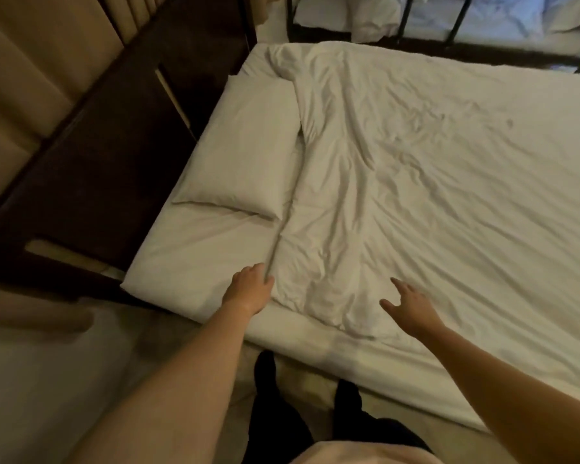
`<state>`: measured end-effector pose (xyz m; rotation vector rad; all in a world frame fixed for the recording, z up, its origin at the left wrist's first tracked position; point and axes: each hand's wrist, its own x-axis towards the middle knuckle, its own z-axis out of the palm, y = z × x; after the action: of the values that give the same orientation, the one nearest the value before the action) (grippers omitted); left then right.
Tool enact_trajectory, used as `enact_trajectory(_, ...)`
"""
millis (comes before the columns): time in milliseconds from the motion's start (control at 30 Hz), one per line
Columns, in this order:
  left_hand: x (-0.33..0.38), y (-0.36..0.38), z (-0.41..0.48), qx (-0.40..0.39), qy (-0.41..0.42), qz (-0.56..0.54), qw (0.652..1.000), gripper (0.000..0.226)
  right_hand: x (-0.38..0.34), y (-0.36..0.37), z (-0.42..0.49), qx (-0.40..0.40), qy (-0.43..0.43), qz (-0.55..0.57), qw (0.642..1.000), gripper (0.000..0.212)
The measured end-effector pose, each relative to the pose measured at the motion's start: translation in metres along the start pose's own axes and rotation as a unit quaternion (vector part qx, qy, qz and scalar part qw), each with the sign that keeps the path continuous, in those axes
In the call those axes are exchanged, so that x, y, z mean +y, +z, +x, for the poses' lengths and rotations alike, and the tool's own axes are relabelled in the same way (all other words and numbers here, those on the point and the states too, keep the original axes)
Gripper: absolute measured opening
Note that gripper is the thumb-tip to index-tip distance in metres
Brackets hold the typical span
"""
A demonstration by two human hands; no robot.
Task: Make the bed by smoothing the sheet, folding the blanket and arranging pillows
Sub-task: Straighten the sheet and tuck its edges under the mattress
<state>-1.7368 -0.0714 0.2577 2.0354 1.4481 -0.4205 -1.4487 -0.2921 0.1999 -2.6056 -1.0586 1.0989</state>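
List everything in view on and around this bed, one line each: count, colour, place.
blanket: one, white, wrinkled, spread over most of the bed
pillow: one, white, at the head end, beside the blanket's edge
sheet: one, white, showing along the near side of the mattress
headboard: one, dark brown, left of the pillow
wall covering: beige, upper left; panels or curtain, cannot tell
second bed: one, black frame, white bedding, beyond the far side
floor: pale, lower left
legs: two, dark trousers, at the near bedside
left hand: one, grips the blanket's edge near the corner
right hand: one, fingers spread, over the blanket
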Motion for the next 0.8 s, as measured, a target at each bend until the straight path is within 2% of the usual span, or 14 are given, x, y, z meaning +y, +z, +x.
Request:
enact_trajectory(400,-0.02,0.023,0.232,-0.109,-0.028,-0.091,0.99,0.059,-0.079,0.094,0.074,0.038,0.161,0.072,0.983,0.075)
enact_trajectory(600,0.0,0.065,0.3,-0.129,-0.072,-0.228,0.962,0.061,-0.093,0.139,0.107,0.05,0.193,0.112,0.973,0.074)
enact_trajectory(700,0.009,0.084,0.312,-0.106,-0.105,-0.284,0.947,0.063,-0.098,0.151,0.118,0.052,0.2,0.119,0.971,0.073)
enact_trajectory(800,0.01,0.088,0.322,-0.053,-0.14,-0.258,0.955,0.057,-0.101,0.155,0.128,0.062,0.201,0.123,0.97,0.073)
